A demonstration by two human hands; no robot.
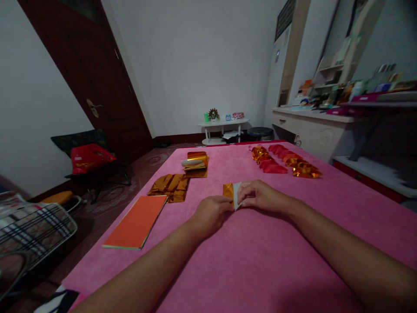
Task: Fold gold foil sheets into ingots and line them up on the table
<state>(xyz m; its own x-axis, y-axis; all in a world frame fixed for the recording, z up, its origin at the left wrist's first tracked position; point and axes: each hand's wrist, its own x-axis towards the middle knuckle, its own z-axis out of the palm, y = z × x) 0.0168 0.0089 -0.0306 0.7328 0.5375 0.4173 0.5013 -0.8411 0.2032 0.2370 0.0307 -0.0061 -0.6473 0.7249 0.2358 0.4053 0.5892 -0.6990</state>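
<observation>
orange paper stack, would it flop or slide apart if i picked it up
The orange paper stack would probably bend if lifted by one end, since it looks thin. Paler edges show beneath the orange, so the layers might slip apart when pushed. Lying flat on the pink cloth, it seems unlikely to roll or tip.

On the table (267, 261), a paper stack (138, 222) lies left of the sheet (228, 190), folded pieces (273, 167) behind right.
</observation>
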